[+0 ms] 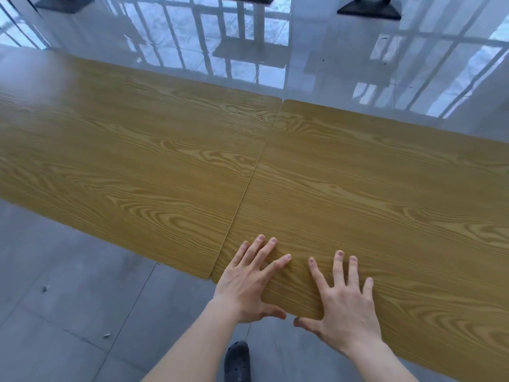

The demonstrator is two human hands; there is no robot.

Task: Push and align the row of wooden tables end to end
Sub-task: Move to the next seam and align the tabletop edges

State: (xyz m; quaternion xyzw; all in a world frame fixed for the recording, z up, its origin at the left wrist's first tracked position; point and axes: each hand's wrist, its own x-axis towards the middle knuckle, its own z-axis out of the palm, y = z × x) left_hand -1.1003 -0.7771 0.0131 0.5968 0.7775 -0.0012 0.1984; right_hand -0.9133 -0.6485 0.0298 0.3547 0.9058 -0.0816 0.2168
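Both hands flat, fingers spread wide on right desk: left hand, right hand. Left desk touching it at seam. No writing legible.

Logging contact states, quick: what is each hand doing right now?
Left hand: open, fingers spread, flat on the right table by its near edge, holding nothing.
Right hand: open, flat on the same table, thumb at the edge, holding nothing.
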